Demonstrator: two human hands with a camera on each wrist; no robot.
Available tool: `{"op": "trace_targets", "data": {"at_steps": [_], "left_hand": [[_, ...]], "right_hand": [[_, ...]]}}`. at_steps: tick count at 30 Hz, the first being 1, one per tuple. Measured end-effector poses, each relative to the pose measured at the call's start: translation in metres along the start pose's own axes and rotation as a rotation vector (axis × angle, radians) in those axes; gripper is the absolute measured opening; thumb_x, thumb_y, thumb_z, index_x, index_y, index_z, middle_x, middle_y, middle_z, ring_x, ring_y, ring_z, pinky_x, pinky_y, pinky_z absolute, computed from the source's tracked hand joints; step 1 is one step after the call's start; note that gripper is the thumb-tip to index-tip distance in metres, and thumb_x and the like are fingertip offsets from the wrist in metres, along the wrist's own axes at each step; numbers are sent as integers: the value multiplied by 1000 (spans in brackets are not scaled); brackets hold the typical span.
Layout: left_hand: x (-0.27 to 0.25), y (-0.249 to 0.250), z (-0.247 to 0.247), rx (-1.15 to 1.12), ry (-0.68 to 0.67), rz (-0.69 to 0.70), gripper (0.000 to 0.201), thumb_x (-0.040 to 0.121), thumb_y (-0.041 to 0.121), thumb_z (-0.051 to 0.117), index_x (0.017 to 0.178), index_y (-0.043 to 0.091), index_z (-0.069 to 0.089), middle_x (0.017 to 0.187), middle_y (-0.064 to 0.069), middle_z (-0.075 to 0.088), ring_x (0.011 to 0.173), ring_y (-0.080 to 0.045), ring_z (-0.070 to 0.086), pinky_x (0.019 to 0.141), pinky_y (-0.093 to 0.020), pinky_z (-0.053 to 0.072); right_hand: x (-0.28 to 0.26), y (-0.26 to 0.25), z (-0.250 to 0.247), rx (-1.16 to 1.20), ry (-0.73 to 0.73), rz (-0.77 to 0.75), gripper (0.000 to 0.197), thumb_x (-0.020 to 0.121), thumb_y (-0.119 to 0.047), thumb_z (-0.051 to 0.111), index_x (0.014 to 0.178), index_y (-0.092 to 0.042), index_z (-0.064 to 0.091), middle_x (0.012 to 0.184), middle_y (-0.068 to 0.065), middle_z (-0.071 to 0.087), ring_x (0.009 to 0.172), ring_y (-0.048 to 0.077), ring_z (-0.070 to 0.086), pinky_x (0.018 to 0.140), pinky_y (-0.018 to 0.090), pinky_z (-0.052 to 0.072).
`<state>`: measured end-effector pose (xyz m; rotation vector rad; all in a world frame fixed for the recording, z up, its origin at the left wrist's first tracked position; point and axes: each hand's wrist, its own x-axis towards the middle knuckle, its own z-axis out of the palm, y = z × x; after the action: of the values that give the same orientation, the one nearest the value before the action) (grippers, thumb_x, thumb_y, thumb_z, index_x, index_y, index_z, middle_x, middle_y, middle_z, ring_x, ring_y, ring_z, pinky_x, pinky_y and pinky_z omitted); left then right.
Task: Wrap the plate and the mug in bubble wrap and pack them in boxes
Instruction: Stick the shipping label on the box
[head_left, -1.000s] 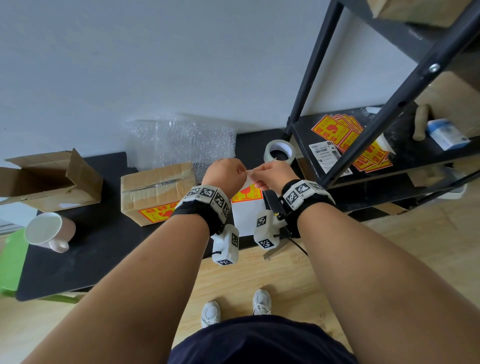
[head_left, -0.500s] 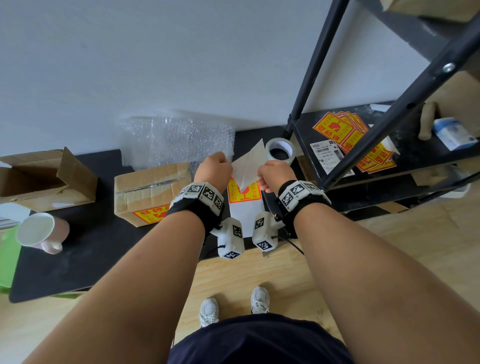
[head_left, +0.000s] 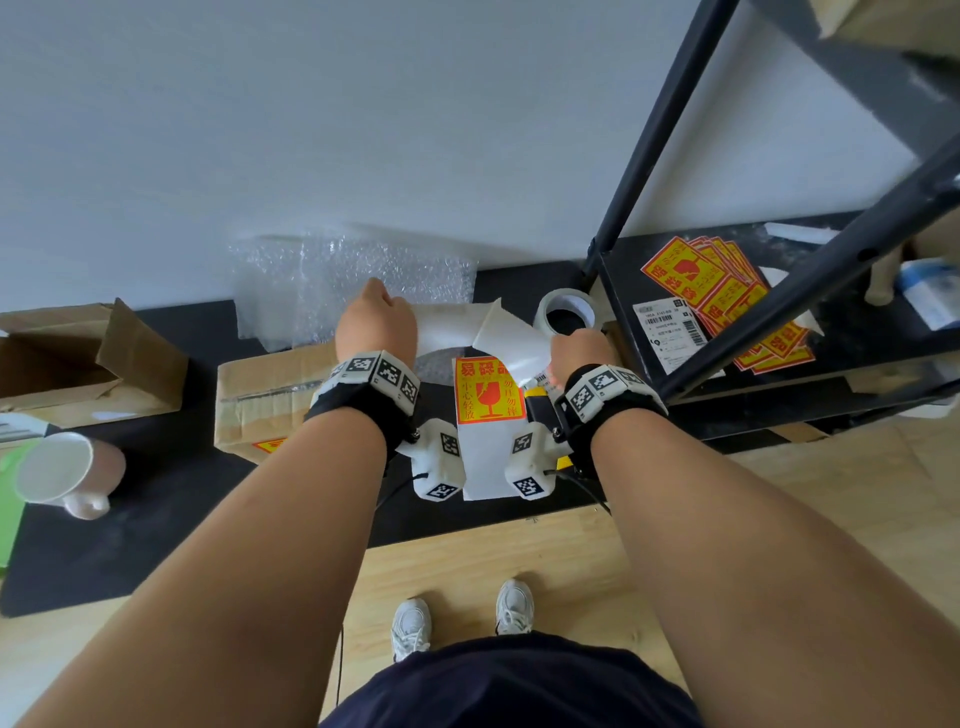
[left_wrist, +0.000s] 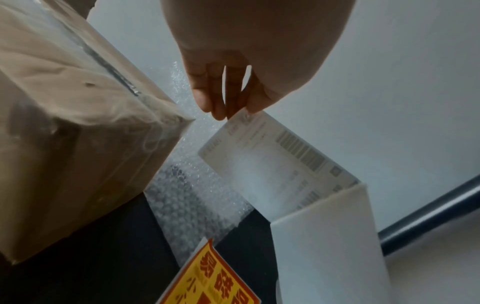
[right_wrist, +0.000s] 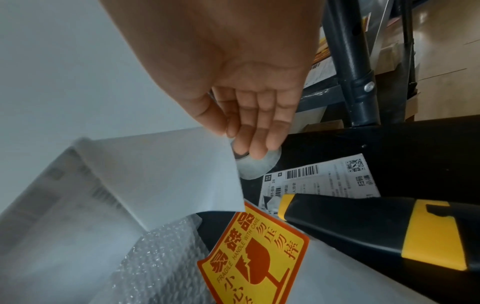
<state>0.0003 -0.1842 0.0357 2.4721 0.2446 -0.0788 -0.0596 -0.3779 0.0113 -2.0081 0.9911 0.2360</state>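
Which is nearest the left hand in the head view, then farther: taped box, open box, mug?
From the left hand:
1. Taped box, just below and left of the hand.
2. Open box, farther left at the mat's back edge.
3. Mug, farthest, lying at the far left.

A pale pink mug (head_left: 62, 474) with a white inside lies on its side at the bench's (head_left: 156, 530) left end. Clear bubble wrap (head_left: 332, 280) sits crumpled against the wall. A taped box (head_left: 270, 400) lies before it; an open box (head_left: 72, 358) stands farther left.
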Motion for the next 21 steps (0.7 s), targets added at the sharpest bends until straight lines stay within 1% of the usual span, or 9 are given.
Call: {"op": "trace_targets", "data": {"at_steps": [1,3,6,9,13,15,17,19,21], "left_hand": [[4,0,-2,9,14,-6,7,93,11,37,87,10,41,65,-3,44,57,-20,40,49,-29,26],[12,0,-5,14,44,-22,8,94,11,36,91,9,43,72,-6,50,65,-26,46,54,-30,30],[23,0,-8,-3,73,-79,21,96,13,34,108,4,49,98,-14,60,84,-32,57,65,-36,40],[30,-1,-11,-7,100,-135,29,99,15,32,120,3,47,110,-16,61,96,-34,59,71,-38,42],[34,-2,-11,-2,128,-130,25,98,13,32,114,2,48,104,-16,60,83,-30,54,67,-37,39],[34,-2,-8,-6,131,-95,16,96,11,33,101,5,46,96,-13,56,76,-28,49,64,-36,36],[34,0,-2,-21,125,-62,9,94,10,34,91,9,42,88,-10,51,71,-26,45,61,-34,31],[34,1,4,-42,119,-21,8,92,10,36,87,10,42,82,-8,50,68,-25,43,56,-32,29],[33,2,9,-61,126,20,8,92,10,39,86,10,44,76,-4,49,66,-23,43,51,-30,28]], "right_hand": [[3,-1,1,7,3,10,35,95,-22,43,115,0,61,114,20,65,103,35,64,88,44,54],[6,-3,2,3,10,24,38,96,-22,40,121,1,58,118,20,63,107,35,62,91,45,53],[9,-13,-3,-8,55,68,36,100,-21,39,122,0,57,120,16,62,110,32,61,94,40,51],[17,-14,-9,-30,135,160,33,100,-20,41,125,-3,55,120,11,61,108,29,61,83,35,48],[24,-11,-10,68,166,112,37,98,-13,40,133,-18,53,108,4,60,73,17,59,57,25,44],[27,-14,-4,6,136,46,39,99,-13,41,136,-21,49,110,6,60,78,17,60,62,27,48],[26,-19,4,-76,147,-14,35,98,-16,45,132,-13,52,110,9,65,87,22,62,70,28,47],[25,-23,11,-169,118,-62,34,96,-17,47,125,-4,55,115,12,63,104,30,60,81,35,45],[24,-28,16,-248,84,-136,30,94,-15,46,120,-3,57,119,15,61,112,33,56,86,37,44]]}}
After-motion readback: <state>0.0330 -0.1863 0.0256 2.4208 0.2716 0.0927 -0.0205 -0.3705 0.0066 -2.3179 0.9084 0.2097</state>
